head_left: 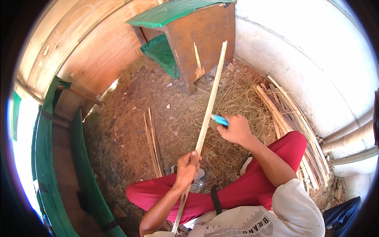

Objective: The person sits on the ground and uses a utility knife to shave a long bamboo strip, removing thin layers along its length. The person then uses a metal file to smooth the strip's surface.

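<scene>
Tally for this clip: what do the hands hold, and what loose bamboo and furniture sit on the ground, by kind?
Long pale bamboo strip held in the left hand: 1
Blue-handled cutting tool in the right hand: 1
Thin bamboo strips lying on the ground to the left: 2
Heap of split bamboo strips by the white wall: 1
Brown wooden cabinet with green cover: 1
Total: 6

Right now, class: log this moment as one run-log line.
left hand: grips bamboo strip | right hand: holds blue-handled knife against strip | nearby: strip pile, wooden box
</scene>
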Demonstrator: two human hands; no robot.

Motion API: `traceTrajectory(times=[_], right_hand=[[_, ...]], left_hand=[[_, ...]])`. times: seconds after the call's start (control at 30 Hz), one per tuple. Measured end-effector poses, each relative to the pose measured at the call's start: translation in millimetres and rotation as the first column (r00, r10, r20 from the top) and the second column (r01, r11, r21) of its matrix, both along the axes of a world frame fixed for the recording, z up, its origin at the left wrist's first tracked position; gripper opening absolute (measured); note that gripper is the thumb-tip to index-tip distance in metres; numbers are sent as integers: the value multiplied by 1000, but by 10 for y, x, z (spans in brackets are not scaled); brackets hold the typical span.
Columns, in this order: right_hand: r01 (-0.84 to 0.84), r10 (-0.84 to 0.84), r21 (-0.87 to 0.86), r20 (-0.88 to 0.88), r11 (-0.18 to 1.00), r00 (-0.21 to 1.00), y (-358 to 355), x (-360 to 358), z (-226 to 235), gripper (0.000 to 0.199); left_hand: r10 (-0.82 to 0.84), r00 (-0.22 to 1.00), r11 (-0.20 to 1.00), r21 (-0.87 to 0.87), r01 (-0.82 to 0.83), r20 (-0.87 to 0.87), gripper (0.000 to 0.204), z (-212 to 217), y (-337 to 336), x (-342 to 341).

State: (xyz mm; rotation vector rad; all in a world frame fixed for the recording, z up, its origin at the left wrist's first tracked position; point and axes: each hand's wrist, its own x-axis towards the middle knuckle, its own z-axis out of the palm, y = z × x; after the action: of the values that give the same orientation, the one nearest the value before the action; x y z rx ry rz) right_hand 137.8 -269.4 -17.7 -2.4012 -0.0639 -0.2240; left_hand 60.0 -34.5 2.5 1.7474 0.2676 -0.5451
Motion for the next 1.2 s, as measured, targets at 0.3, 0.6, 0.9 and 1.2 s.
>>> traceTrajectory(times=[0.3,0.6,0.9,1.2], right_hand=[[-126,90,-346,-117,930,989,193,-85,-224,15],[-98,58,-331,-130,939,990,310,-69,-504,15],[-22,-21,-324,-127,946,992,226,48,-608,18],[146,-192,-358,-97,922,977,-67,303,-831,16]], left_hand=[[59,993,998,-2,-59,-99,44,-144,-6,-48],[-30,996,991,128,41,-80,45,-115,74,-141],[-100,984,973,190,127,-145,48,-173,160,-277],[-400,914,860,374,347,71,45,-286,461,-681]])
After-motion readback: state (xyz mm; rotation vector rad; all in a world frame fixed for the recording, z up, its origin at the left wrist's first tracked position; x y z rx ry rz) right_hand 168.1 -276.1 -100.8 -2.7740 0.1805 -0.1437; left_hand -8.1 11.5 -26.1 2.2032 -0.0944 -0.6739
